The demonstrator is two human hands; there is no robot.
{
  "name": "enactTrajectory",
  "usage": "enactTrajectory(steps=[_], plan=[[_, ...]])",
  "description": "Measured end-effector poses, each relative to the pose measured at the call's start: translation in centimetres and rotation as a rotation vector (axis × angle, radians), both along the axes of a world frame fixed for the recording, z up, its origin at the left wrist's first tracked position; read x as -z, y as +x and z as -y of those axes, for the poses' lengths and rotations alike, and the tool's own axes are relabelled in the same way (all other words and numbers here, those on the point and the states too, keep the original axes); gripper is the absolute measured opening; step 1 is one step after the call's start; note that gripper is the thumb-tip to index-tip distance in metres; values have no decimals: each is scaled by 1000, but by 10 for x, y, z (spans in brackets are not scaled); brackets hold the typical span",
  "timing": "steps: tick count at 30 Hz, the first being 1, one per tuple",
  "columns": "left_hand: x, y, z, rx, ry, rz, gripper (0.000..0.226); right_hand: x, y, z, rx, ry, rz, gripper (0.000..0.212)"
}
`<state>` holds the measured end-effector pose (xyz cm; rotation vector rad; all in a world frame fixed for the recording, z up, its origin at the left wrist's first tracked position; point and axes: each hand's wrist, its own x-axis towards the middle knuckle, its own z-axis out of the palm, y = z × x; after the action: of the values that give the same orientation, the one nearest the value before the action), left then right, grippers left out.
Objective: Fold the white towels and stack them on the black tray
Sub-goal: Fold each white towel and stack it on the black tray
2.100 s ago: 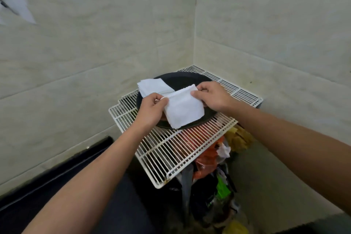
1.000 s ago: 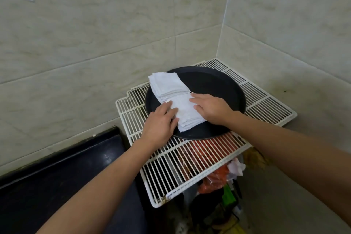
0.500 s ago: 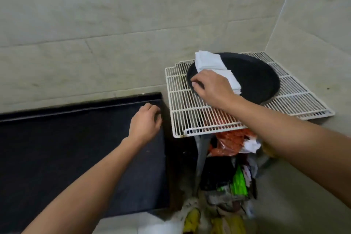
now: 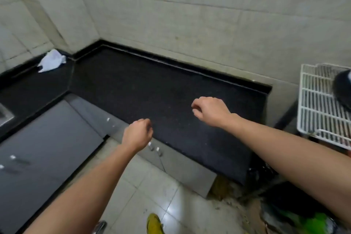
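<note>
The left hand (image 4: 137,134) and the right hand (image 4: 210,111) are held apart above the black countertop (image 4: 152,89), fingers loosely curled, nothing gripped. The black tray (image 4: 341,89) is seen at the right edge on the white wire rack (image 4: 319,112) — a crumpled white cloth (image 4: 51,61) is seen far off in the counter's left corner.

Softly and evenly lit, rather dim, without hard shadows. Smeared slightly throughout (motion blur, worst at lower left). Bent outward toward the edges; pale glare on the floor tiles (image 4: 171,210), bottom centre.
</note>
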<state>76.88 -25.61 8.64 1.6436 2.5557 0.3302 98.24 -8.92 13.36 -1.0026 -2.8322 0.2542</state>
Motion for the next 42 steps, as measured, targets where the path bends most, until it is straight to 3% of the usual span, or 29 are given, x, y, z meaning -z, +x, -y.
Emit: enactTrajectory(steps=[10,16,22,34,42], plan=[[6,-230,148,-238,-138,-45,21,40,-275,81,-221,-61,114,23],[2,-332,197,-387,-149,-29,25,32,-404,113,-368,-42,115,29],[19,-392,197,-450,-156,32,29,48,-500,106,-437,-52,171,34],[-1,-614,142,-548,-103,-9,21,46,-763,43,-522,-97,187,26],[9,-745,140,-586,-107,44,20,70,-907,55,-586,-161,330,27]])
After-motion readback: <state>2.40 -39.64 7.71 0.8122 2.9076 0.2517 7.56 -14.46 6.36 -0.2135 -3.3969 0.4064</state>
